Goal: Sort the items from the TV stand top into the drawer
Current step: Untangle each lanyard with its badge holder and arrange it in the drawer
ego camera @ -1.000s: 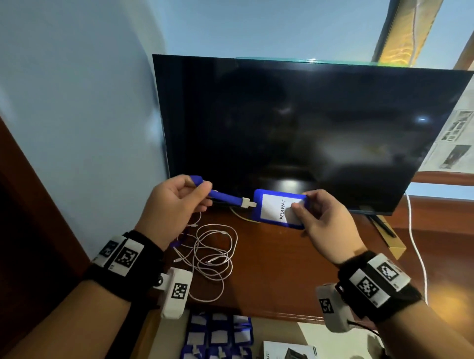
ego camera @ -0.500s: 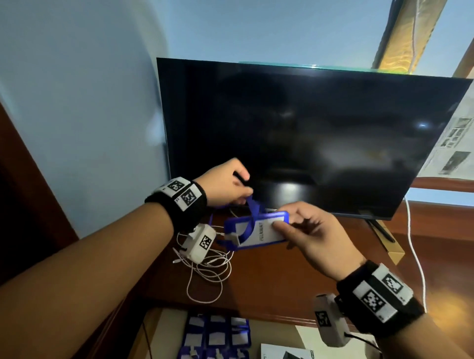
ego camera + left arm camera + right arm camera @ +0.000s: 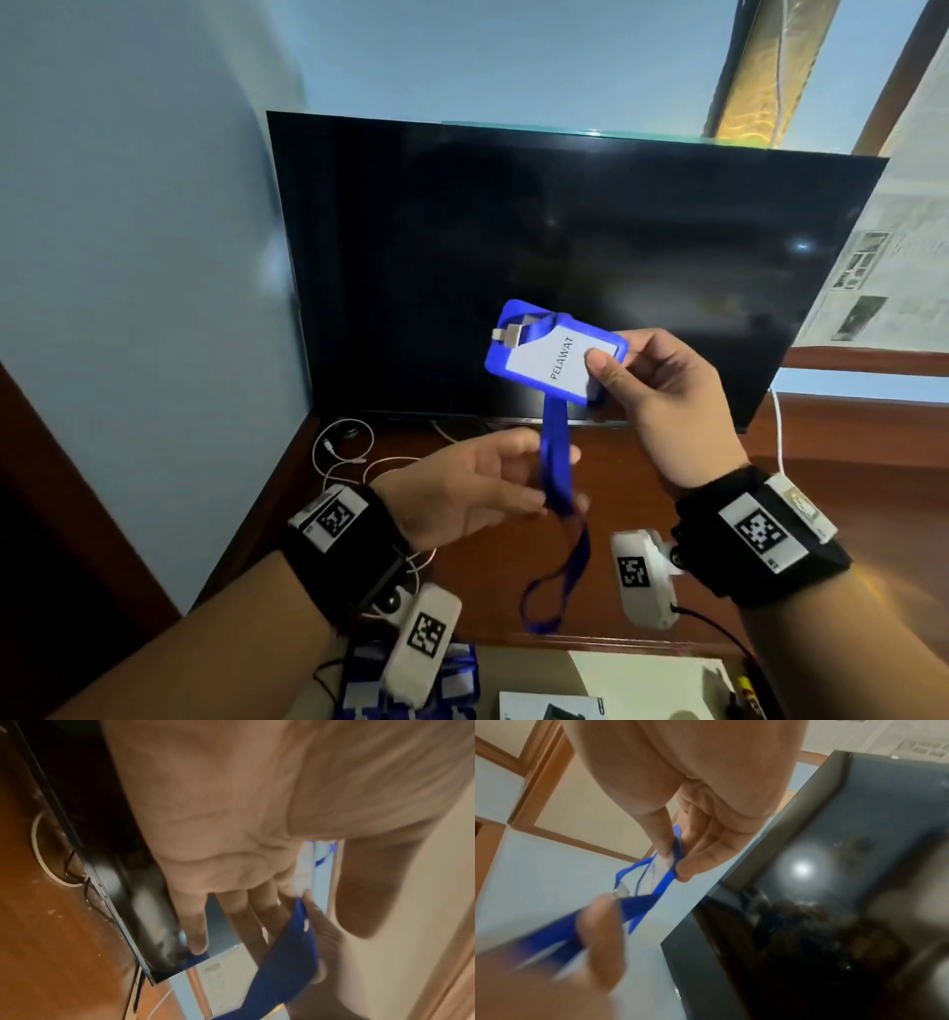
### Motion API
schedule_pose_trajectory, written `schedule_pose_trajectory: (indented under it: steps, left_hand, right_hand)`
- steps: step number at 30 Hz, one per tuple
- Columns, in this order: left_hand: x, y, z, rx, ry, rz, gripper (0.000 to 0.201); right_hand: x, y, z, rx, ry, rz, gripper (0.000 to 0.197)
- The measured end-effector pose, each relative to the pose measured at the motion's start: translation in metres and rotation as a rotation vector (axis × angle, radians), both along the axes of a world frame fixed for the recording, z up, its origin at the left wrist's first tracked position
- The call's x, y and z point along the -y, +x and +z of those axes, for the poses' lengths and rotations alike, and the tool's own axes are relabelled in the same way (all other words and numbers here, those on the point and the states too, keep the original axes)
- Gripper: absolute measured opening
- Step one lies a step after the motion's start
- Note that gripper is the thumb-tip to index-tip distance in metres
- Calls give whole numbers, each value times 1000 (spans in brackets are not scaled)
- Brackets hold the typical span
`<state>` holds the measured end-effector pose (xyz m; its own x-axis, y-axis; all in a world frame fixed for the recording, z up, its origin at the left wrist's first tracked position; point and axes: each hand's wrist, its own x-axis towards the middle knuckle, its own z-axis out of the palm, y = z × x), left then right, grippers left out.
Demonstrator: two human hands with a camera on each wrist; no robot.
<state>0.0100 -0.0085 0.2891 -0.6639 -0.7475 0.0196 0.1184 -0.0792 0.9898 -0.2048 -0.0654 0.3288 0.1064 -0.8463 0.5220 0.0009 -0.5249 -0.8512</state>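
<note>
On your left a pale blue wall meets the dark brown wooden counter (image 3: 642,519), where a tangled white cable (image 3: 343,452) lies partly behind your left hand (image 3: 477,485). That hand pinches the blue fabric lanyard (image 3: 555,462). A black flat television (image 3: 565,257) stands behind. Your right hand (image 3: 667,406) pinches the blue plastic badge holder (image 3: 552,354), raised before the screen. The open drawer below is cut off.

Back edge: television (image 3: 565,267) is blocking reach.
Left corner: white cable (image 3: 344,452) is lying coiled (loosely).
Front edge: stand top (image 3: 642,493) is lying bare.
</note>
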Motion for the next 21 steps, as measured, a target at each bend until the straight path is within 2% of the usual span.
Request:
schedule_pose_trajectory:
  steps: [2, 4, 6, 8, 10, 13, 14, 15, 16, 18, 20, 21]
  left_hand:
    - [-14, -7, -3, 74, -49, 187, 25]
    - [-29, -10, -3, 216, -135, 316, 18]
    - [-44, -8, 6, 362, -262, 325, 20]
    - [-58, -7, 23, 512, -402, 301, 23]
    - [-63, -6, 39, 628, -580, 317, 25]
    - [-48, 1, 65, 780, -883, 458, 29]
    - [-36, 8, 71, 830, -922, 526, 32]
    - [-21, 16, 76, 878, -916, 588, 33]
    - [-3, 27, 79, 929, -891, 637, 32]
    - [31, 49, 75, 1036, -796, 681, 30]
    - [56, 67, 52, 1107, -674, 592, 28]
    - [63, 72, 36, 1093, -623, 510, 26]
  right_hand:
    - [12, -10, -9, -52, -15, -109, 10]
    - [23, -19, -23, -167, -28, -264, 11]
    - [28, -25, -38, -322, -36, -373, 16]
    - [28, -26, -56, -478, -14, -398, 16]
    - [23, -21, -74, -573, 15, -296, 14]
    - [7, -10, -90, -711, -56, -7, 9]
    - [-1, -6, -90, -744, -82, 96, 8]
    - [-9, -2, -89, -753, -86, 178, 16]
    - [-16, 2, -87, -721, -64, 240, 24]
    - [-28, 9, -75, -519, 15, 307, 23]
    - [-34, 16, -59, -259, 55, 310, 8]
    - [-34, 17, -52, -158, 62, 291, 8]
